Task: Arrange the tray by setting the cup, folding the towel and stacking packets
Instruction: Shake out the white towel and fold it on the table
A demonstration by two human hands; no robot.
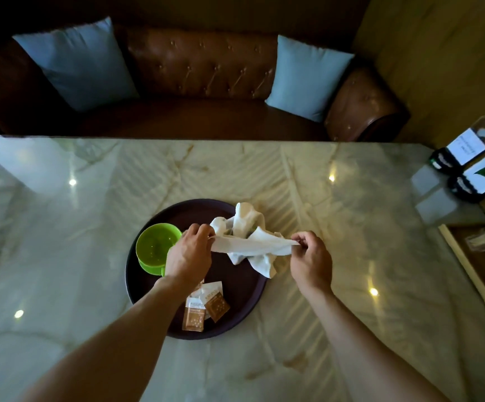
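Note:
A round dark tray (244, 303) lies on the marble table. On its left side stands a green cup (155, 245) on a green saucer, upright. A crumpled white towel (250, 236) is lifted over the tray's far right part. My left hand (187, 253) pinches one corner of it and my right hand (310, 261) pinches the opposite corner, so an edge stretches between them while the rest hangs bunched. Brown and white packets (206, 307) lie loosely overlapped at the tray's near side, partly hidden by my left wrist.
The glossy marble table (351, 227) extends wide on both sides. Beyond its far edge is a brown leather sofa (200, 62) with two blue cushions. At the right edge stand card holders (464, 169), a green plant leaf and a wooden box.

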